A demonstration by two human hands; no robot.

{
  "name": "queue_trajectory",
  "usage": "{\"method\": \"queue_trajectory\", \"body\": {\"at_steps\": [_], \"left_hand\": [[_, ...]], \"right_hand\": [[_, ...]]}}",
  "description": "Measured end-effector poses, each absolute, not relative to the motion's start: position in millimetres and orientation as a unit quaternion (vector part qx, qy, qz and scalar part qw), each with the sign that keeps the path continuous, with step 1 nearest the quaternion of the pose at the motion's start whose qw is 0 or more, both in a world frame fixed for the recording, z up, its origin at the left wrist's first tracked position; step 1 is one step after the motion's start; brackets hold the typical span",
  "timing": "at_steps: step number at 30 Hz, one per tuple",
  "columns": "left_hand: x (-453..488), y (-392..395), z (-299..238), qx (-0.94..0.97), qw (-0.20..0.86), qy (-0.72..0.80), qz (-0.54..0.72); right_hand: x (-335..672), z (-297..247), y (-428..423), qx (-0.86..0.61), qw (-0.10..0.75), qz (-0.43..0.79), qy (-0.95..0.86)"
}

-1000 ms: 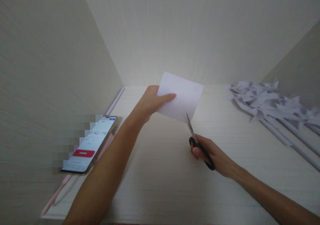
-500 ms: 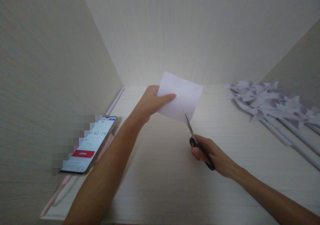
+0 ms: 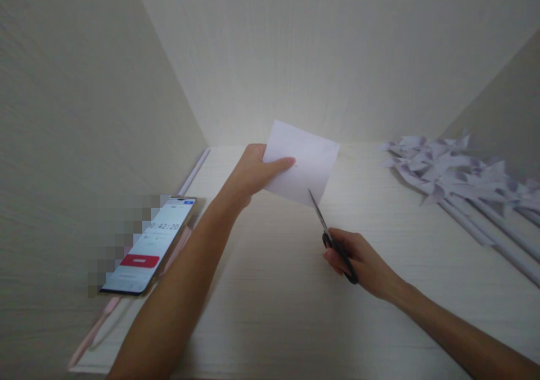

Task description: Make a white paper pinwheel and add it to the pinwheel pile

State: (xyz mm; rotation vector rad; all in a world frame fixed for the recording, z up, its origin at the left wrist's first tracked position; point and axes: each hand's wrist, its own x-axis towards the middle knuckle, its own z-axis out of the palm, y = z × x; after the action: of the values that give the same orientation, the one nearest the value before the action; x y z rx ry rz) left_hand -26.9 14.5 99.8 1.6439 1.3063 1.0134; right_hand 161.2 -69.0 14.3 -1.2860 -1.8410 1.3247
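A white sheet of paper (image 3: 310, 152) with a small dark mark near its middle is held up over the table. My left hand (image 3: 261, 169) grips its left side, thumb on top and the other fingers hidden beneath. In my right hand (image 3: 358, 259) is a pair of scissors (image 3: 323, 222) with black handles. The blades look nearly closed, and their tips overlap the paper's lower right part. I cannot make out a cut line.
Several white paper pinwheels (image 3: 447, 169) with rolled-paper sticks (image 3: 502, 245) lie at the right. A phone (image 3: 147, 250) showing a timer leans at the left, near a white rod (image 3: 194, 171). Walls enclose the table (image 3: 261, 312) at the back and sides.
The paper and my left hand have shifted very slightly left. The scissor handles have come closer together, and the blades look more closed than before.
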Motion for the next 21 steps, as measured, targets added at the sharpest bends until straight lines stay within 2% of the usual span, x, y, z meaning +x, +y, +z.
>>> {"method": "queue_trajectory", "body": {"at_steps": [21], "left_hand": [[-23.3, 9.9, 100.6, 0.639, 0.415, 0.509, 0.401]], "right_hand": [[158.4, 16.0, -69.3, -0.493, 0.277, 0.495, -0.660]]}}
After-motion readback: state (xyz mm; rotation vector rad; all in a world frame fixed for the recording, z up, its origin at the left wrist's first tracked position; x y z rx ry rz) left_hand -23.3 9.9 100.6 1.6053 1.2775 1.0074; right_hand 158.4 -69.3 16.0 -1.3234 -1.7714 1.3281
